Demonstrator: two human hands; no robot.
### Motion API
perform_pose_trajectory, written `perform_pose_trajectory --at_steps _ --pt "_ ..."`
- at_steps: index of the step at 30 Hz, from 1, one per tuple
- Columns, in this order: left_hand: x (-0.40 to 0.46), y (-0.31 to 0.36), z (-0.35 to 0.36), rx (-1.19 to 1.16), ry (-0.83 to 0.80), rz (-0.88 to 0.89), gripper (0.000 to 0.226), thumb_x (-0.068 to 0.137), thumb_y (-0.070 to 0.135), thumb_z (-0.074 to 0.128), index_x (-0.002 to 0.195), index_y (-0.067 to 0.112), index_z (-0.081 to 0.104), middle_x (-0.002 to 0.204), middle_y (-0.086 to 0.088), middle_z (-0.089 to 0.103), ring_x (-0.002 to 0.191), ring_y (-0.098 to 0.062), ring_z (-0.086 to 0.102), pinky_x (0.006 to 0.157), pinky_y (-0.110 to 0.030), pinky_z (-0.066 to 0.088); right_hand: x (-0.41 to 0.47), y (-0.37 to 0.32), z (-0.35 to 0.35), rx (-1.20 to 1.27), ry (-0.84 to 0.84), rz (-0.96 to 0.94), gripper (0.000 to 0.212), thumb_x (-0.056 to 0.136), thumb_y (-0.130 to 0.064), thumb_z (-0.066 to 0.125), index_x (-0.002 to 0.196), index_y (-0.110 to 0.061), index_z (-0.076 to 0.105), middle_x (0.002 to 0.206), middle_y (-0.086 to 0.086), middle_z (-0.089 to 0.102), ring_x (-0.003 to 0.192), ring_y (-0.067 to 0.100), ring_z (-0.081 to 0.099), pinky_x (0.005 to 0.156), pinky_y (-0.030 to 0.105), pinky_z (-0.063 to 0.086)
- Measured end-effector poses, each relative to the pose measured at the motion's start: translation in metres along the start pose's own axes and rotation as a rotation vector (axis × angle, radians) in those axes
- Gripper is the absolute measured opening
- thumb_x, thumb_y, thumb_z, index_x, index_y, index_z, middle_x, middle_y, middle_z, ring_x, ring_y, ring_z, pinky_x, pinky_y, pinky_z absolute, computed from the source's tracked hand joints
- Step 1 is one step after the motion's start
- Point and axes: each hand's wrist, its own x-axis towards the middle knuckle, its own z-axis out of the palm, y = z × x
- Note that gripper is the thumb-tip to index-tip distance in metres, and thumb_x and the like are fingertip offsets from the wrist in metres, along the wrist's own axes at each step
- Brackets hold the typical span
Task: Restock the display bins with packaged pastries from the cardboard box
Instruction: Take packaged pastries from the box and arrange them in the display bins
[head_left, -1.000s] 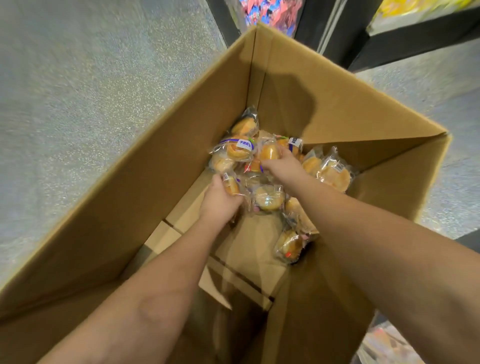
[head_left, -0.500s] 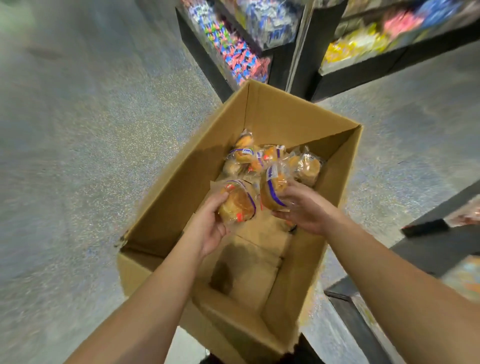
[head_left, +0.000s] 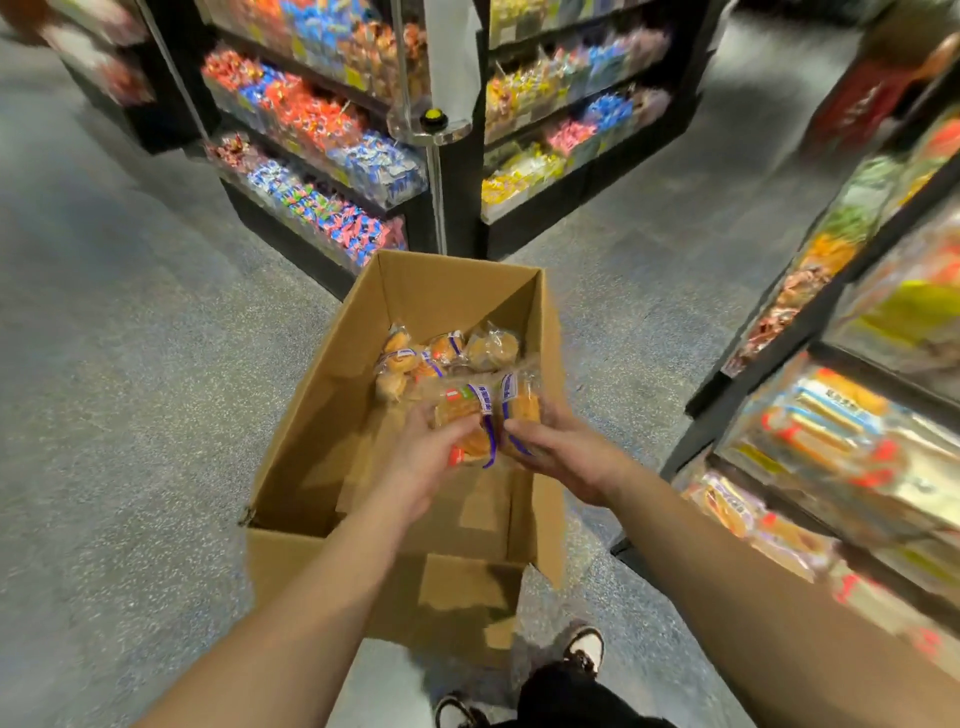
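From the head camera: an open cardboard box (head_left: 311, 431) sits on the speckled floor (head_left: 130, 415). Above its middle the left hand (head_left: 421, 462) grips a packaged pastry (head_left: 465, 423), thumb curled over the wrapper, and the right hand (head_left: 563, 457) clasps another pastry pack (head_left: 519, 402) just beside it. More pastries (head_left: 441, 353) lie heaped at the box's far end. Shelves of sweets (head_left: 322, 130) stand beyond; display bins (head_left: 831, 457) line the right.
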Motion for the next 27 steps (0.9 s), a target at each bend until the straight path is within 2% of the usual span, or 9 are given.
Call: perform_pose_trajectory --at_steps 2,5,9,13,16,18,22,24,27 --pt "-0.003 0.004 0.018 0.036 -0.056 0.005 0.057 0.083 0.023 0.079 0.132 0.025 0.048 0.114 -0.003 0.072 0.095 -0.02 0.074 0.091 -0.047 0.057 -0.021 -0.001 -0.018 0.022 0.037 -0.015 0.052 0.088 -0.007 0.07 0.134 -0.019 0.049 0.115 0.003 0.072 0.103 0.021 0.069 0.09 0.035 0.054" --pt "-0.008 0.008 0.046 0.032 -0.161 -0.022 0.055 0.085 0.019 0.075 0.134 0.021 0.049 0.115 -0.006 0.073 0.096 -0.02 0.073 0.083 -0.039 0.06 -0.057 0.002 -0.052 0.108 0.103 -0.041 0.049 0.085 -0.006 0.069 0.131 -0.014 0.052 0.11 0.006 0.072 0.098 0.021 0.07 0.094 0.04 0.052" --pt "-0.024 0.013 0.09 -0.013 -0.339 -0.105 0.015 0.088 0.009 0.062 0.102 0.009 0.067 0.092 -0.011 0.075 0.076 -0.022 0.071 0.077 -0.038 0.057 -0.111 0.014 -0.103 0.289 0.291 -0.087 0.04 0.091 -0.007 0.06 0.129 -0.016 0.053 0.109 0.009 0.072 0.096 0.022 0.068 0.088 0.037 0.05" --pt "-0.047 0.002 0.155 -0.004 -0.49 -0.231 0.023 0.07 0.009 0.063 0.091 0.004 0.068 0.074 -0.01 0.074 0.06 -0.02 0.07 0.059 -0.028 0.058 -0.189 0.029 -0.156 0.378 0.441 -0.17 0.048 0.08 -0.015 0.064 0.127 -0.013 0.055 0.1 0.003 0.074 0.091 0.017 0.068 0.092 0.035 0.044" --pt "-0.075 -0.016 0.219 0.115 -0.637 -0.282 0.024 0.064 0.003 0.069 0.088 0.003 0.072 0.076 -0.011 0.074 0.061 -0.021 0.071 0.06 -0.028 0.059 -0.257 0.048 -0.188 0.457 0.52 -0.214 0.029 0.081 -0.015 0.063 0.111 -0.015 0.06 0.09 0.002 0.075 0.083 0.014 0.068 0.085 0.031 0.045" --pt "-0.104 -0.035 0.27 0.185 -0.739 -0.299 0.028 0.064 0.0 0.068 0.092 0.001 0.069 0.075 -0.012 0.074 0.06 -0.02 0.071 0.054 -0.027 0.058 -0.31 0.065 -0.211 0.49 0.572 -0.261 0.02 0.091 -0.009 0.056 0.109 -0.016 0.062 0.091 0.002 0.076 0.084 0.016 0.068 0.089 0.031 0.045" --pt "-0.164 -0.072 0.363 0.299 -0.905 -0.329 0.036 0.066 0.002 0.07 0.102 0.006 0.067 0.082 -0.011 0.074 0.068 -0.021 0.072 0.053 -0.026 0.056 -0.402 0.101 -0.252 0.528 0.62 -0.351 0.041 0.082 -0.012 0.068 0.122 -0.013 0.06 0.112 0.011 0.073 0.102 0.025 0.068 0.111 0.042 0.04" --pt "-0.194 -0.091 0.405 0.328 -0.949 -0.34 0.036 0.066 0.002 0.07 0.101 0.009 0.066 0.082 -0.01 0.073 0.068 -0.02 0.072 0.055 -0.026 0.057 -0.443 0.118 -0.273 0.512 0.648 -0.377 0.055 0.079 -0.015 0.069 0.131 -0.014 0.054 0.121 0.014 0.069 0.108 0.029 0.066 0.104 0.042 0.048" --pt "-0.235 -0.115 0.463 0.364 -1.004 -0.322 0.027 0.07 0.006 0.063 0.097 0.01 0.066 0.08 -0.009 0.074 0.067 -0.018 0.072 0.058 -0.026 0.059 -0.5 0.143 -0.301 0.518 0.727 -0.425 0.059 0.085 -0.012 0.067 0.139 -0.018 0.046 0.123 0.012 0.069 0.11 0.028 0.068 0.09 0.037 0.052"
